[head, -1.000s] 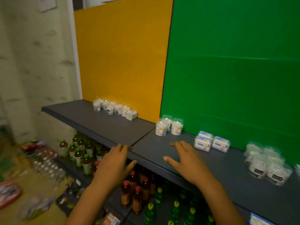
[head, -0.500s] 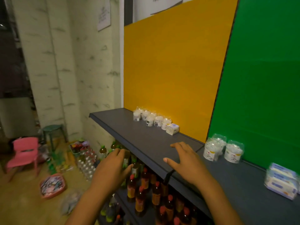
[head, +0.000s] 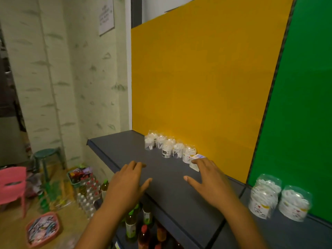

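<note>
A dark grey shelf runs along a yellow and green back panel. My left hand is stretched out over the shelf's front edge, fingers straight, holding nothing. My right hand reaches over the shelf with spread fingers; its fingertips are at a small white and blue box, which they partly hide. I cannot tell if they touch it. A row of clear tubs of cotton swabs stands against the yellow panel, just left of the box.
Two larger swab tubs stand on the shelf at the right by the green panel. Bottles fill the lower shelf. On the floor at the left are a pink chair, a green stool, water bottles and a pink basket.
The view has swung left along the shelf. Both hands moved left with it, and my right hand now reaches the small box beside the swab tubs by the yellow panel.
</note>
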Action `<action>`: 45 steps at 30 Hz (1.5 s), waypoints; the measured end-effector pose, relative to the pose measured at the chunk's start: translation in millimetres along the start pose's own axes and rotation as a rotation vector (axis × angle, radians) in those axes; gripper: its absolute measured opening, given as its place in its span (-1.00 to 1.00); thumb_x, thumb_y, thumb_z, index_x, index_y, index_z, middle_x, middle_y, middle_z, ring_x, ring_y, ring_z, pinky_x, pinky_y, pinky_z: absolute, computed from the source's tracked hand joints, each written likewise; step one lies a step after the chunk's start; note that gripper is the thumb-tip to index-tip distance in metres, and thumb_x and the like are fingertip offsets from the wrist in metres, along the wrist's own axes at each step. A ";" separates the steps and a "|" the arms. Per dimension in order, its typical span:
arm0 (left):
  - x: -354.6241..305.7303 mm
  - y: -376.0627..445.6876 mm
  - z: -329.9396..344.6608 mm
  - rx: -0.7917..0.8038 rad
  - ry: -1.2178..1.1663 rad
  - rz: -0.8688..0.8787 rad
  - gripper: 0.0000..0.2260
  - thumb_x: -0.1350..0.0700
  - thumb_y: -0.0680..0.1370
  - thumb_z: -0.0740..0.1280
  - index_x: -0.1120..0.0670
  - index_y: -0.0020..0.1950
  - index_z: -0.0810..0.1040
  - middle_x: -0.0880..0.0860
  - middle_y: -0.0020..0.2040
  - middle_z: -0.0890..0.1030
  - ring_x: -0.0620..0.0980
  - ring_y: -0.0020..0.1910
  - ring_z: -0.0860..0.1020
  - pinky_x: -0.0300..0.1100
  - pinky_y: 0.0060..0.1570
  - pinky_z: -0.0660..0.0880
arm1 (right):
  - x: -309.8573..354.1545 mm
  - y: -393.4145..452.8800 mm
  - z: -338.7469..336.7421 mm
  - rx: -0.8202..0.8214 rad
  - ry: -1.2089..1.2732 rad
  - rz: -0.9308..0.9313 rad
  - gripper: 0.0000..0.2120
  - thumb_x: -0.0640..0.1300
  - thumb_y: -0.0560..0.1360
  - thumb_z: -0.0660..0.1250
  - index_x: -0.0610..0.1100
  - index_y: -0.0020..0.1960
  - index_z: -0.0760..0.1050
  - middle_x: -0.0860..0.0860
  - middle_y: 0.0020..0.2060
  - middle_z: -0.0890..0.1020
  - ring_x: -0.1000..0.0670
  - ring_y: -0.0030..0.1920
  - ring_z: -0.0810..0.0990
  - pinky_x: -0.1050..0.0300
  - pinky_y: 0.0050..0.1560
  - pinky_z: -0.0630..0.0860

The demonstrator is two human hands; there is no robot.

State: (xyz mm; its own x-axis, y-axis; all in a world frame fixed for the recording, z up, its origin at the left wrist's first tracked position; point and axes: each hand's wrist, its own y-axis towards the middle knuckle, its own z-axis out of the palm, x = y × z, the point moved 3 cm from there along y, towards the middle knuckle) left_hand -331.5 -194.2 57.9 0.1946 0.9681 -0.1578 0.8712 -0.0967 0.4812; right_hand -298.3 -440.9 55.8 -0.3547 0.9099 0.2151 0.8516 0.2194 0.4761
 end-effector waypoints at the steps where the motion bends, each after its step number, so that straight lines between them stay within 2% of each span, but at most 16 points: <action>1: 3.7 8.2 6.9 0.019 -0.010 0.008 -0.53 -0.24 0.56 0.14 -0.07 0.40 0.28 -0.07 0.34 0.39 -0.05 0.27 0.41 -0.14 0.18 0.44 | -1.9 4.1 6.5 0.008 0.009 0.019 -0.43 0.34 0.51 0.20 0.07 0.40 0.28 0.11 0.36 0.38 0.04 0.35 0.36 0.13 0.24 0.42; 9: 36.1 84.0 69.8 0.115 -0.154 0.145 -0.55 -0.22 0.57 0.15 -0.08 0.41 0.28 -0.06 0.34 0.38 -0.06 0.28 0.40 -0.15 0.20 0.43 | -12.5 38.6 50.2 0.015 -0.021 0.191 -0.42 0.33 0.50 0.22 0.08 0.41 0.27 0.11 0.37 0.38 0.07 0.34 0.36 0.16 0.27 0.38; 16: 81.1 158.1 110.1 0.141 -0.291 0.278 -0.58 -0.21 0.57 0.18 -0.09 0.38 0.31 -0.08 0.32 0.40 -0.08 0.24 0.44 -0.14 0.17 0.46 | -9.1 92.2 80.5 -0.078 -0.078 0.345 -0.45 0.28 0.50 0.27 0.05 0.39 0.32 0.10 0.37 0.40 0.04 0.34 0.38 0.14 0.26 0.40; 20: 101.5 193.8 131.8 0.164 -0.412 0.275 -0.59 -0.19 0.55 0.23 -0.09 0.35 0.33 -0.08 0.31 0.41 -0.07 0.22 0.46 -0.14 0.15 0.47 | 3.4 120.3 112.2 -0.083 -0.066 0.386 -0.49 0.29 0.49 0.28 0.05 0.32 0.34 0.09 0.27 0.42 0.03 0.27 0.41 0.17 0.15 0.44; 24: 98.7 226.5 159.7 0.191 -0.540 0.290 -0.57 -0.15 0.53 0.29 -0.08 0.36 0.32 -0.07 0.32 0.41 -0.07 0.24 0.44 -0.19 0.16 0.41 | -1.5 144.1 129.5 -0.137 -0.063 0.426 -0.50 0.23 0.50 0.32 0.03 0.34 0.34 0.10 0.27 0.41 0.05 0.22 0.42 0.18 0.12 0.45; 30: 79.5 265.7 208.8 0.209 -0.744 0.203 -0.38 -0.12 0.48 0.38 0.01 0.45 0.21 0.04 0.39 0.33 0.02 0.35 0.38 -0.13 0.27 0.35 | -26.2 173.0 140.5 -0.311 -0.088 0.458 -0.60 0.11 0.52 0.32 0.05 0.30 0.35 0.11 0.24 0.43 0.04 0.25 0.42 -0.08 0.21 0.47; 36: 75.7 280.2 242.8 0.237 -0.847 0.114 -0.26 -0.11 0.40 0.48 0.03 0.46 0.20 0.03 0.39 0.35 0.01 0.36 0.36 -0.13 0.28 0.35 | -42.2 185.0 152.8 -0.400 -0.086 0.492 -0.58 0.08 0.52 0.34 0.03 0.32 0.35 0.10 0.24 0.44 0.06 0.25 0.41 -0.02 0.18 0.48; 39: 75.1 282.7 254.9 0.253 -0.872 0.090 -0.22 -0.09 0.36 0.51 0.05 0.45 0.20 0.04 0.39 0.37 0.01 0.37 0.36 -0.13 0.29 0.36 | -46.8 181.7 155.9 -0.387 -0.108 0.470 -0.58 0.05 0.52 0.35 0.01 0.33 0.34 0.10 0.25 0.41 0.08 0.25 0.39 0.13 0.19 0.43; 42: 71.8 282.9 261.6 0.247 -0.842 0.118 -0.26 -0.04 0.37 0.52 0.08 0.43 0.24 0.06 0.36 0.39 0.02 0.34 0.38 -0.22 0.23 0.30 | -53.2 178.5 156.4 -0.405 -0.099 0.492 -0.56 0.02 0.52 0.36 -0.03 0.35 0.35 0.07 0.24 0.40 0.10 0.24 0.38 0.23 0.19 0.36; 45: 72.8 282.5 263.4 0.248 -0.877 0.114 -0.31 -0.02 0.37 0.52 0.10 0.39 0.30 0.07 0.32 0.44 0.05 0.30 0.42 -0.16 0.24 0.38 | -59.2 176.3 156.3 -0.433 -0.078 0.529 -0.55 0.01 0.52 0.36 -0.07 0.35 0.36 0.02 0.22 0.43 0.06 0.23 0.40 0.20 0.18 0.37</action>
State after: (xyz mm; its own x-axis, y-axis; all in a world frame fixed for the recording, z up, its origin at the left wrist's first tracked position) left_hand 47.5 -211.9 -44.7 0.4695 0.4370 -0.7672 0.8777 -0.3257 0.3516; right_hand -66.8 -401.0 -6.2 0.1090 0.8821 0.4582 0.6656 -0.4071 0.6255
